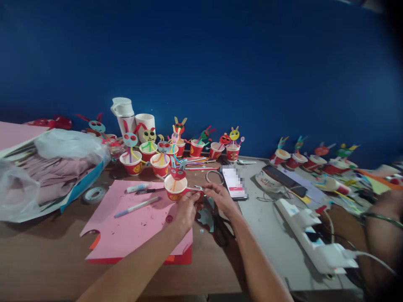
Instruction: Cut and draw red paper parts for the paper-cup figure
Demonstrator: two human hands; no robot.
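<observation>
A red and white paper cup (175, 191) stands upright on pink paper, with a red paper rabbit head (177, 173) rising from it. My left hand (187, 208), fingers closed in a pinch, is on the strip arm that sticks out from the cup's right side. Facing it, my right hand (220, 197) pinches a small pale piece (199, 188) at the arm's end; the fingertips partly hide it. Below my hands lie black-handled scissors (224, 228) and a pale blue paper scrap (206, 219).
Pink paper (132, 228) carries a marker (137, 205) and a glue tube (137, 187). Several finished rabbit cups (131, 162) line the back. A phone (233, 182), a power strip (310, 239) and another person's arm (382, 226) are on the right; a tape roll (94, 195) is on the left.
</observation>
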